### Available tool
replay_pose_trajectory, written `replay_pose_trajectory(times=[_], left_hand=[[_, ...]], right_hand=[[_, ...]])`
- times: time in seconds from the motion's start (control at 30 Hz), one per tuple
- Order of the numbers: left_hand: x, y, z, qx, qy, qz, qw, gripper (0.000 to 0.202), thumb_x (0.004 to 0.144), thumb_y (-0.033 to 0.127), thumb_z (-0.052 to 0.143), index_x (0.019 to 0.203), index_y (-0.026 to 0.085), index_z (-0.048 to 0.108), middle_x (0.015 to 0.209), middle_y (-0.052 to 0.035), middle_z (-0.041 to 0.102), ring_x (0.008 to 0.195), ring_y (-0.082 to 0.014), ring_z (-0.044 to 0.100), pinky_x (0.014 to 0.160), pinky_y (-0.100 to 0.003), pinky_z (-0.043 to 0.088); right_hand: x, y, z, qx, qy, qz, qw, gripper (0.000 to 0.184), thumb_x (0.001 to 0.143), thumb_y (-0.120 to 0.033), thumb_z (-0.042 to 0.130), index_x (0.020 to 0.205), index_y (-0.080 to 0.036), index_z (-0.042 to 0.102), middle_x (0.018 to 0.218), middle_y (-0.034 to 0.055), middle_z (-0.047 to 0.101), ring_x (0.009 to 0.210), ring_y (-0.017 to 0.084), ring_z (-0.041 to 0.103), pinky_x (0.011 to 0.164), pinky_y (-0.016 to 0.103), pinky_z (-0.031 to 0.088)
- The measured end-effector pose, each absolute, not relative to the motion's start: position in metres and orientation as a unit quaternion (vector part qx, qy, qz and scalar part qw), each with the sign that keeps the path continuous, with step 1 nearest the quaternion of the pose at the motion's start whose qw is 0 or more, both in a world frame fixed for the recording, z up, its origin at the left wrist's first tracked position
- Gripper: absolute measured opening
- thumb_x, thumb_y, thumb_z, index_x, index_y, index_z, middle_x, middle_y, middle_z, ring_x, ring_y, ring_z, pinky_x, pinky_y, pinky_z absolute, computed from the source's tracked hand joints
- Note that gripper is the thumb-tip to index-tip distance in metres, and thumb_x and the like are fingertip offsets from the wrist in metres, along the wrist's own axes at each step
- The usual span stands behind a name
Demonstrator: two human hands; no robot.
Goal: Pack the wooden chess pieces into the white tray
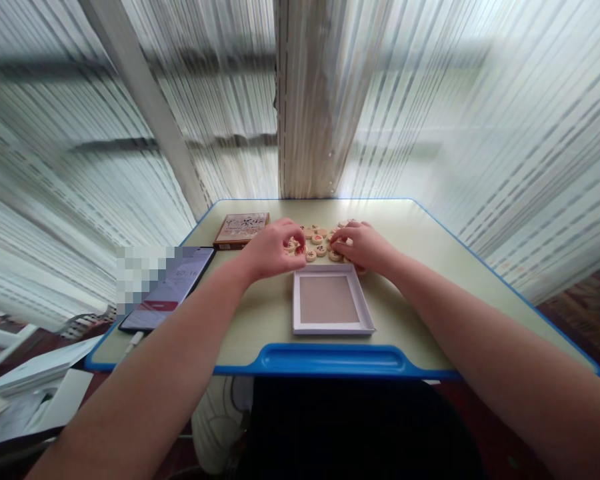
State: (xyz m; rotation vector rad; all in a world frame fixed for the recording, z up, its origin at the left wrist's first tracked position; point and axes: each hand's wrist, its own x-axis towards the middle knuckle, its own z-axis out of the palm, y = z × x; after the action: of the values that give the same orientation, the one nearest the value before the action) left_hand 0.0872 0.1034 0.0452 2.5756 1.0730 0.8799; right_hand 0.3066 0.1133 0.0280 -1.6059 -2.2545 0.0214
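Observation:
Round wooden Chinese chess pieces (321, 250) with red and dark characters lie in a loose cluster on the table (250, 300). At the cluster's left side, my left hand (276, 248) pinches a Chinese chess piece (301, 251) with a red character, tilted between thumb and fingers. My right hand (361, 244) is at the right side, its thumb and fingertips closed round another Chinese chess piece, mostly hidden by the fingers. Some pieces behind and under this hand are covered. Just in front of the cluster lies a shallow white box tray (330, 328) with a brownish bottom.
A brown printed box lid (243, 228) lies at the back left. Nearer on the left, a phone (173, 293) with a white cable (134, 341) rests by the table edge. A blue pencil trough (333, 360) forms the front rim. Striped curtains (240, 100) hang behind.

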Motion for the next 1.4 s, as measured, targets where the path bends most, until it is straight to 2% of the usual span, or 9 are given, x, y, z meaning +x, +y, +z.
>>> replay_pose_trajectory(times=[0.2,0.4,0.5,0.6,0.7,0.87,1.03,1.23,1.4], left_hand=[[0.08,0.118,0.035,0.847,0.415,0.321,0.085,0.015,0.064,0.026,0.062,0.076,0.016,0.062,0.073,0.0005,0.058,0.059,-0.0098,0.046,0.059,-0.023,0.039],[0.078,0.122,0.032,0.842,0.431,0.316,0.07,0.016,0.066,0.028,0.059,0.076,0.016,0.063,0.076,-0.0007,0.061,0.059,-0.0099,0.047,0.061,-0.024,0.041],[0.077,0.124,0.031,0.842,0.445,0.296,0.069,0.018,0.066,0.029,0.059,0.077,0.016,0.063,0.076,-0.0012,0.061,0.059,-0.0103,0.048,0.06,-0.024,0.041],[0.075,0.126,0.031,0.832,0.471,0.29,0.053,0.019,0.066,0.029,0.058,0.077,0.016,0.064,0.077,-0.0024,0.062,0.062,-0.012,0.05,0.064,-0.026,0.042],[0.072,0.129,0.032,0.809,0.5,0.306,0.038,0.02,0.068,0.03,0.056,0.078,0.015,0.064,0.078,-0.0039,0.064,0.066,-0.0146,0.053,0.068,-0.028,0.044],[0.069,0.136,0.029,0.763,0.554,0.333,0.03,0.027,0.071,0.03,0.052,0.089,0.013,0.063,0.086,-0.0071,0.066,0.074,-0.0176,0.057,0.073,-0.031,0.046],[0.07,0.14,0.021,0.794,0.525,0.306,0.015,0.032,0.078,0.03,0.045,0.094,0.01,0.065,0.091,-0.0113,0.065,0.085,-0.0204,0.058,0.082,-0.033,0.045],[0.075,0.135,0.023,0.813,0.495,0.307,0.008,0.036,0.084,0.036,0.04,0.092,0.012,0.065,0.091,-0.011,0.066,0.085,-0.0206,0.058,0.081,-0.034,0.045],[0.079,0.131,0.025,0.823,0.49,0.287,0.03,0.037,0.085,0.04,0.039,0.091,0.014,0.065,0.087,-0.0094,0.068,0.08,-0.0202,0.061,0.076,-0.032,0.046]], right_hand=[[0.306,0.111,0.031,-0.574,-0.8,0.009,0.177,0.021,0.079,-0.02,0.052,0.087,-0.022,0.072,0.092,0.0057,0.064,0.087,0.018,0.055,0.081,0.028,0.04],[0.306,0.108,0.036,-0.634,-0.758,0.028,0.152,0.026,0.079,-0.041,0.054,0.081,-0.02,0.069,0.081,0.0058,0.068,0.073,0.018,0.058,0.061,0.026,0.04],[0.306,0.106,0.036,-0.654,-0.742,0.027,0.145,0.028,0.077,-0.045,0.054,0.081,-0.02,0.068,0.079,0.006,0.068,0.071,0.019,0.059,0.056,0.026,0.039],[0.306,0.107,0.034,-0.65,-0.742,0.027,0.159,0.025,0.077,-0.041,0.056,0.084,-0.021,0.068,0.083,0.0053,0.069,0.074,0.019,0.06,0.058,0.026,0.04],[0.309,0.11,0.033,-0.639,-0.746,0.023,0.186,0.021,0.079,-0.031,0.054,0.091,-0.02,0.068,0.091,0.0048,0.069,0.082,0.019,0.059,0.068,0.027,0.043],[0.324,0.117,0.033,-0.665,-0.716,-0.032,0.209,0.033,0.08,-0.016,0.044,0.104,-0.019,0.065,0.107,0.0102,0.065,0.1,0.025,0.055,0.086,0.035,0.041],[0.339,0.127,0.03,-0.733,-0.665,0.017,0.142,0.04,0.079,-0.017,0.046,0.116,-0.012,0.06,0.11,0.0188,0.064,0.099,0.03,0.059,0.082,0.039,0.045],[0.34,0.129,0.035,-0.725,-0.67,0.052,0.151,0.034,0.076,-0.014,0.05,0.106,-0.016,0.067,0.104,0.0101,0.069,0.094,0.022,0.063,0.078,0.028,0.047],[0.334,0.125,0.035,-0.698,-0.693,0.056,0.169,0.03,0.077,-0.019,0.051,0.101,-0.018,0.069,0.101,0.0075,0.069,0.09,0.02,0.063,0.078,0.028,0.046]])
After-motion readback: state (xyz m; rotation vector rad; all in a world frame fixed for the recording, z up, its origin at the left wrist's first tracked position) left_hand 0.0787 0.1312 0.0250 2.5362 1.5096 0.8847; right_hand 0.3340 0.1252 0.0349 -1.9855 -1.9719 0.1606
